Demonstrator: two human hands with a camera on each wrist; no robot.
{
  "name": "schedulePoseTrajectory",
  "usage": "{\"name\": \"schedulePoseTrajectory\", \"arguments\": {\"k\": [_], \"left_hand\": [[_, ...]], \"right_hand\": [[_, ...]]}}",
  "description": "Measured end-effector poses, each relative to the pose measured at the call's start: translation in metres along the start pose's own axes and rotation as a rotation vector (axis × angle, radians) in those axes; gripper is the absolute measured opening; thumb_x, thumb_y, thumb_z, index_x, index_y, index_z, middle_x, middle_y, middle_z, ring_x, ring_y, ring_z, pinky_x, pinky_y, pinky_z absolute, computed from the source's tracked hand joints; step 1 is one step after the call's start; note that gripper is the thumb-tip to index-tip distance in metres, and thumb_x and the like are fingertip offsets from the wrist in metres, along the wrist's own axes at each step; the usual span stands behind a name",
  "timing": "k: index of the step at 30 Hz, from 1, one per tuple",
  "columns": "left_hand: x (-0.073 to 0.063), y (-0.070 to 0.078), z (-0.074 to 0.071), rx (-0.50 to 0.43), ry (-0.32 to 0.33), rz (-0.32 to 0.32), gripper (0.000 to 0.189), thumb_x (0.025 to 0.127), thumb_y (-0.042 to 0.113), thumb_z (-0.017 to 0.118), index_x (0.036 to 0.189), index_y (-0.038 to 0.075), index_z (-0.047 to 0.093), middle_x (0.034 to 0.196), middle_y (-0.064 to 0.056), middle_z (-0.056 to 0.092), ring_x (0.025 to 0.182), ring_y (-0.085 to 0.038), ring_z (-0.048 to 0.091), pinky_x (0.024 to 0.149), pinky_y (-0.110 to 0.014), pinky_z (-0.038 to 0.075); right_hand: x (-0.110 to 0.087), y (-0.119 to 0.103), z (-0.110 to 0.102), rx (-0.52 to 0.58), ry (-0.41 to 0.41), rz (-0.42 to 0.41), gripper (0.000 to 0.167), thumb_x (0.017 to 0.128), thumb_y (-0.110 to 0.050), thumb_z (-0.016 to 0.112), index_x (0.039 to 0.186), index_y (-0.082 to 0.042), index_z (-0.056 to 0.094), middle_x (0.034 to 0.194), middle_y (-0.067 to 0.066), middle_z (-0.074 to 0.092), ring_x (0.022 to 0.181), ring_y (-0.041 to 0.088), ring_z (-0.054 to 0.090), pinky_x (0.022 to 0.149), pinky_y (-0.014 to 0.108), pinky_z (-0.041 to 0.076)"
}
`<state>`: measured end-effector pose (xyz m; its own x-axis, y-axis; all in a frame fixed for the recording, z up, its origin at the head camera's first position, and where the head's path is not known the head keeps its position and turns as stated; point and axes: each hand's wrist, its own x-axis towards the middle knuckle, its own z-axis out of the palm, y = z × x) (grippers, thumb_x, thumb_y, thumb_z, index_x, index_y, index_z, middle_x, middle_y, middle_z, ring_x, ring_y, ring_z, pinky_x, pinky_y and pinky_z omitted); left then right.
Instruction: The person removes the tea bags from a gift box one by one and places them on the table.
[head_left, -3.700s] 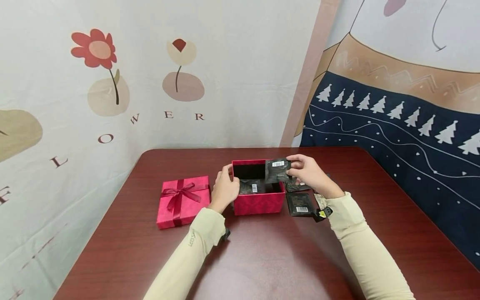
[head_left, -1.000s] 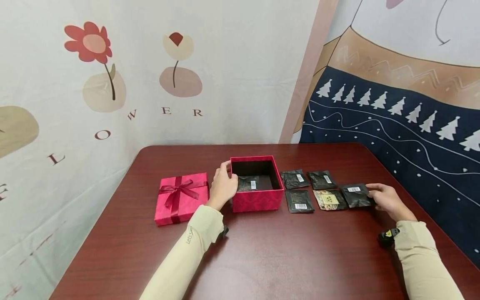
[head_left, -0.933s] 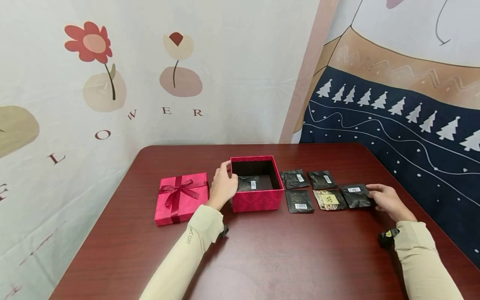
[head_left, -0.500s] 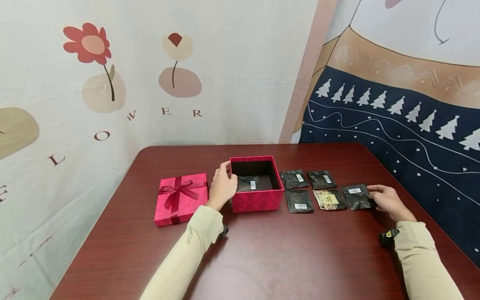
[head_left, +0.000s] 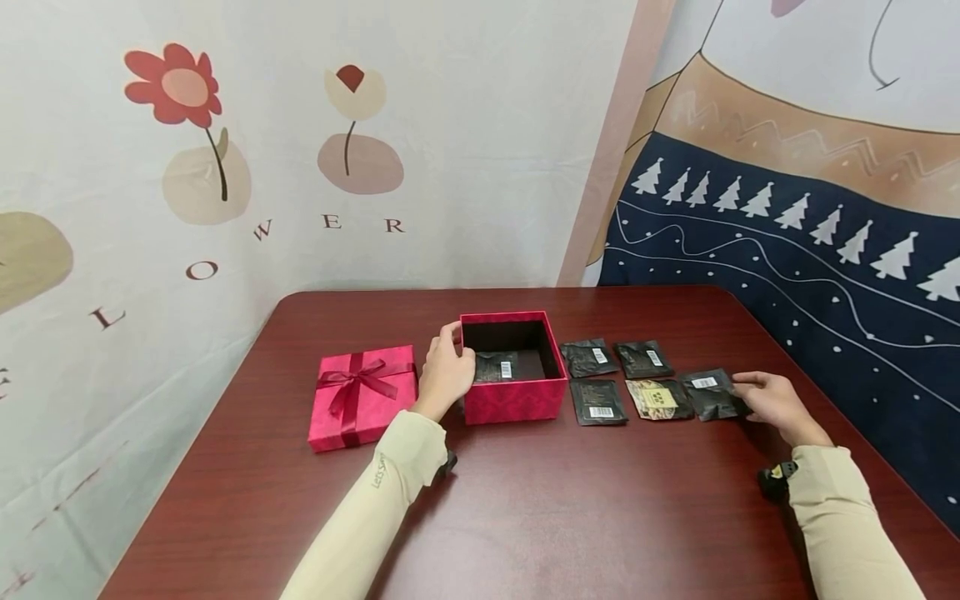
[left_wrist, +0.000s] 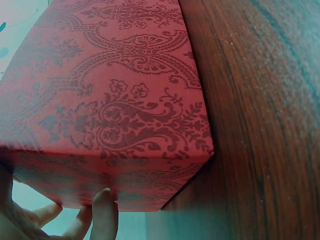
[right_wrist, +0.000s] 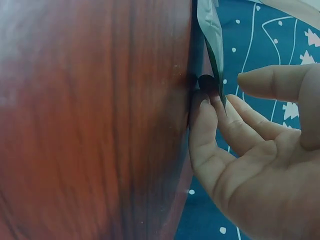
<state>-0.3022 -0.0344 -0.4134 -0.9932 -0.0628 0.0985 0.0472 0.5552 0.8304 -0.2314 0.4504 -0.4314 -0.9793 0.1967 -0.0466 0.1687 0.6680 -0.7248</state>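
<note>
My left hand (head_left: 445, 375) holds the left side of a lidless red gift box (head_left: 514, 402). In the left wrist view its fingertips (left_wrist: 105, 200) touch the patterned wall of the box. A black sachet (head_left: 495, 367) with a barcode label lies inside, at the left. Far right on the table, my right hand (head_left: 780, 407) is at the right edge of another black sachet (head_left: 711, 395). The right wrist view has fingers (right_wrist: 204, 117) under that sachet's edge, and the thumb stands apart from it.
Left of the box lies its red lid (head_left: 363, 398) with a ribbon bow. Between box and right hand are several sachets: black ones (head_left: 588, 357), (head_left: 643, 359), (head_left: 598, 402) and one with a yellow label (head_left: 660, 399). A curtain (head_left: 480, 167) hangs behind the table (head_left: 525, 517).
From above the box, my right hand has carried a black sachet to the row's right end. During the last second that sachet has shifted slightly. My left hand stays on the box.
</note>
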Motion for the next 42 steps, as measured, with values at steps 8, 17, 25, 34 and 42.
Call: {"name": "schedulePoseTrajectory", "arguments": {"k": [8, 17, 25, 34, 42], "left_hand": [[0.000, -0.002, 0.000, 0.013, -0.005, -0.001, 0.054, 0.096, 0.023, 0.052, 0.149, 0.022, 0.039, 0.139, -0.012, 0.048, 0.119, -0.037, 0.053, 0.096, -0.058, 0.043], [-0.001, -0.002, -0.002, 0.006, -0.003, -0.001, 0.054, 0.096, 0.025, 0.051, 0.149, 0.022, 0.039, 0.139, -0.011, 0.048, 0.121, -0.035, 0.052, 0.099, -0.057, 0.041], [0.000, -0.002, -0.001, 0.012, -0.003, -0.005, 0.053, 0.097, 0.026, 0.051, 0.149, 0.023, 0.039, 0.139, -0.010, 0.048, 0.121, -0.035, 0.052, 0.099, -0.057, 0.041], [0.000, 0.000, -0.001, 0.024, -0.001, -0.004, 0.053, 0.097, 0.027, 0.050, 0.148, 0.025, 0.040, 0.139, -0.010, 0.048, 0.119, -0.036, 0.054, 0.098, -0.056, 0.042], [-0.001, 0.000, 0.000, 0.019, -0.004, -0.005, 0.053, 0.097, 0.026, 0.050, 0.148, 0.025, 0.040, 0.138, -0.009, 0.049, 0.118, -0.035, 0.054, 0.096, -0.056, 0.044]], "right_hand": [[-0.002, -0.005, 0.002, -0.022, 0.005, -0.020, 0.050, 0.100, -0.019, 0.049, 0.132, 0.019, 0.047, 0.128, 0.038, 0.052, 0.081, 0.007, 0.056, 0.062, 0.028, 0.056], [-0.005, -0.011, -0.002, -0.050, -0.010, -0.020, 0.051, 0.103, -0.023, 0.047, 0.134, 0.017, 0.047, 0.123, 0.035, 0.057, 0.083, 0.007, 0.058, 0.064, 0.026, 0.052], [-0.004, -0.018, -0.002, -0.057, -0.004, -0.048, 0.050, 0.101, -0.020, 0.049, 0.134, 0.018, 0.045, 0.107, 0.022, 0.064, 0.078, 0.006, 0.056, 0.063, 0.027, 0.052], [0.003, -0.053, 0.007, -0.060, -0.031, -0.126, 0.051, 0.102, -0.019, 0.047, 0.140, 0.015, 0.040, 0.131, 0.039, 0.051, 0.106, 0.037, 0.061, 0.068, 0.024, 0.050], [0.011, -0.102, 0.031, -0.004, -0.106, -0.166, 0.055, 0.103, -0.017, 0.047, 0.146, 0.012, 0.032, 0.139, 0.039, 0.043, 0.120, 0.048, 0.053, 0.087, 0.050, 0.052]]}}
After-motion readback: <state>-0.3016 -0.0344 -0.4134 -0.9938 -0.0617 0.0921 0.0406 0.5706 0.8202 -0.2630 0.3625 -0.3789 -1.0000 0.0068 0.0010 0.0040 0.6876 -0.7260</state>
